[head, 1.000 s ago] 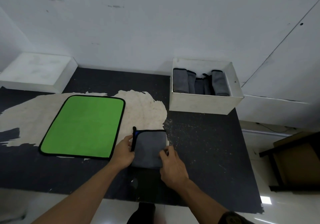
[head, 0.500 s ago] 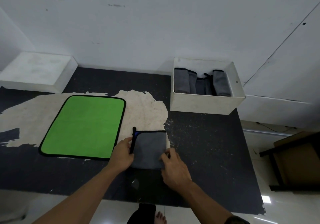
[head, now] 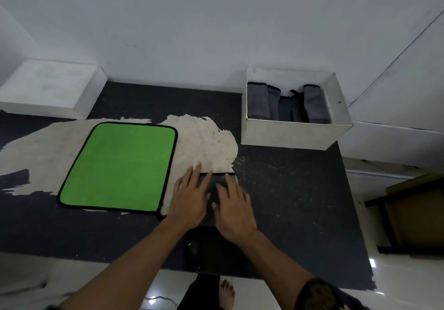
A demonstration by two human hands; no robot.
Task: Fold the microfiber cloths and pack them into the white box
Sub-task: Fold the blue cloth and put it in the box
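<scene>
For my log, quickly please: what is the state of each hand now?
Left hand: open, pressing flat on the grey cloth.
Right hand: open, flat on the same cloth.

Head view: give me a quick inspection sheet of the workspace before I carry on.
Surface: dark table top, worn through to a pale patch near the middle.
Job's things: grey cloth folded small, flat on the table; green cloth spread unfolded to its left; white box at the back right, holding several folded grey cloths stood on edge.
Clutter: white block at the back left.
Hands: left hand and right hand both press flat on the grey cloth, fingers straight.
Cables: thin line, maybe a cable, on the floor.
Surroundings: white wall behind; wooden furniture on the right; bare foot below the table edge.
</scene>
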